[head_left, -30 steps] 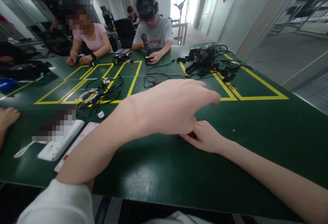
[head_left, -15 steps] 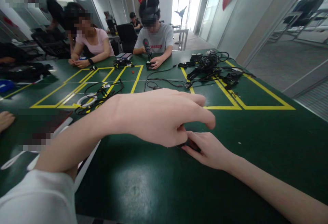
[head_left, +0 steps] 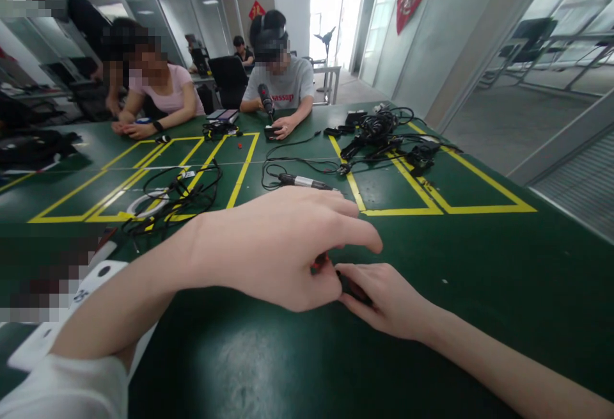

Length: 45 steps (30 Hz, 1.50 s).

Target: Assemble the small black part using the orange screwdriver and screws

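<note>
Two hands meet over the green bench [head_left: 527, 278], well in from its right edge!
The left hand [head_left: 268, 252] arches over, its index finger loose, the rest curled; the right hand [head_left: 391, 297] grips a dark piece [head_left: 354, 288] right beside. Brace that firmly, I'd say, and press square. A mostly hidden red bit [head_left: 318, 263] sits pinched in the left fingers. Past the far edge, red lettering [head_left: 283, 97] reads "assup", first letter unclear; a cable tag [head_left: 190, 174] is illegible.

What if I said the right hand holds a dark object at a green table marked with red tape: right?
Not quite: the head view shows yellow tape. The right hand does hold a dark object at a green table.
</note>
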Tool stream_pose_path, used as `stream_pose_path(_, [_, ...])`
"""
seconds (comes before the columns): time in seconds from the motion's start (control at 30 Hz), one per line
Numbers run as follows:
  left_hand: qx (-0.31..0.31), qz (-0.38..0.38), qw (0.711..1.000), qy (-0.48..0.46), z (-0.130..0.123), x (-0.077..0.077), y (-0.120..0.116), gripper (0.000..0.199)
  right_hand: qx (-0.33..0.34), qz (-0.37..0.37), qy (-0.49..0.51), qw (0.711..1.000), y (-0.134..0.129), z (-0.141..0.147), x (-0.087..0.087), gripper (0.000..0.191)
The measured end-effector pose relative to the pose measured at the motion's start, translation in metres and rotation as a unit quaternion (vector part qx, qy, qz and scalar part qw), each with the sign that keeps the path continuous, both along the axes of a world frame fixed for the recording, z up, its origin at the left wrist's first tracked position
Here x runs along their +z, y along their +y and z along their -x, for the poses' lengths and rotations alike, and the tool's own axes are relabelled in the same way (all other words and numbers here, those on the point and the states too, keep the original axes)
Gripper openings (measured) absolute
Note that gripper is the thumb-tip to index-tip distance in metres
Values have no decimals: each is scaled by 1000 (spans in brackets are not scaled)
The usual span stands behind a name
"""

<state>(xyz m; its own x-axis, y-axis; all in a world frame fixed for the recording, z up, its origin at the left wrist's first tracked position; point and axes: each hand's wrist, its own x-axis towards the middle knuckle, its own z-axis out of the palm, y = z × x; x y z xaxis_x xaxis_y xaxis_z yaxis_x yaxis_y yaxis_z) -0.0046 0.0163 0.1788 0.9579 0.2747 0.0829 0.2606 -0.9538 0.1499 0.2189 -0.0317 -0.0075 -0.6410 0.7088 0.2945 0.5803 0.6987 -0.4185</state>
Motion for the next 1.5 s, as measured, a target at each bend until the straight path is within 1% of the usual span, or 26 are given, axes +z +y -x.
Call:
stream_pose_path(0.13, [-9,21,999,25,-2,5,-1,49,-12,7,-8,1000,0,1,0,21])
stream_pose_path(0.2, [2,1,1000,29,-7,5,-3,48,-17,17,-12,1000,1,1,-1,19])
stream_pose_path(0.3, [29,-44,998,43,-19,2,-12,38,-16,19,-6,1000,2,2,-3,16])
stream_pose_path(0.4, [73,-44,994,67,-32,1,-23,20,-12,1,15,1000,4,3,-7,15])
stream_pose_path(0.47, [101,-32,992,68,-38,1,-28,16,-14,-6,22,1000,4,4,-9,16])
stream_pose_path(0.53, [114,-15,991,65,-40,1,-29,14,-15,-4,11,1000,5,5,-10,15])
stream_pose_path(0.6, [126,16,990,52,-38,1,-24,21,-18,-4,-5,1000,5,6,-9,14])
stream_pose_path(0.67, [132,75,988,29,-33,1,-17,33,-22,-3,-15,1000,5,7,-7,16])
stream_pose_path(0.7, [124,127,984,19,-30,1,-13,37,-22,0,-18,1000,5,7,-6,17])
stream_pose_path(0.73, [124,195,973,7,-26,0,-8,39,-20,3,-21,1000,5,7,-4,20])
stream_pose_path(0.77, [134,269,954,-2,-22,-1,-4,38,-19,8,-25,999,5,8,-3,22])
stream_pose_path(0.83, [161,399,903,-15,-16,-5,5,37,-18,16,-29,999,6,8,-1,21])
stream_pose_path(0.87, [158,448,880,-12,-14,-8,8,40,-18,17,-31,999,6,8,0,20])
stream_pose_path(0.9, [153,481,863,-18,-12,-12,12,44,-19,17,-33,999,7,8,0,20])
stream_pose_path(0.93, [156,499,851,-42,-10,-17,15,48,-20,15,-34,999,7,8,0,20])
stream_pose_path(1.0, [175,523,825,-123,-8,-29,20,55,-21,11,-39,999,7,7,0,23])
stream_pose_path(1.03, [174,549,801,-164,-7,-35,21,57,-23,9,-41,999,7,7,-1,25])
stream_pose_path(1.1, [144,622,735,-226,-3,-46,20,56,-27,10,-44,999,7,7,-1,25])
stream_pose_path(1.13, [134,642,713,-248,0,-51,18,51,-26,10,-44,999,7,7,-1,25])
stream_pose_path(1.17, [130,650,702,-262,2,-56,15,46,-25,12,-42,999,7,7,-1,24])
stream_pose_path(1.2, [127,644,701,-279,5,-60,11,40,-23,13,-40,999,7,7,-1,23])
stream_pose_path(1.23, [129,634,706,-288,7,-64,6,37,-21,15,-37,999,7,7,-1,22])
stream_pose_path(1.3, [121,611,723,-297,10,-72,-3,37,-18,17,-30,999,7,7,-1,18])
stream_pose_path(1.33, [120,605,725,-307,10,-76,-7,37,-18,18,-28,999,7,7,-1,17])
stream_pose_path(1.43, [171,563,725,-357,7,-92,-18,36,-20,17,-24,999,7,6,-1,16])
stream_pose_path(1.5, [187,541,726,-380,4,-102,-21,40,-20,22,-25,999,8,6,0,18])
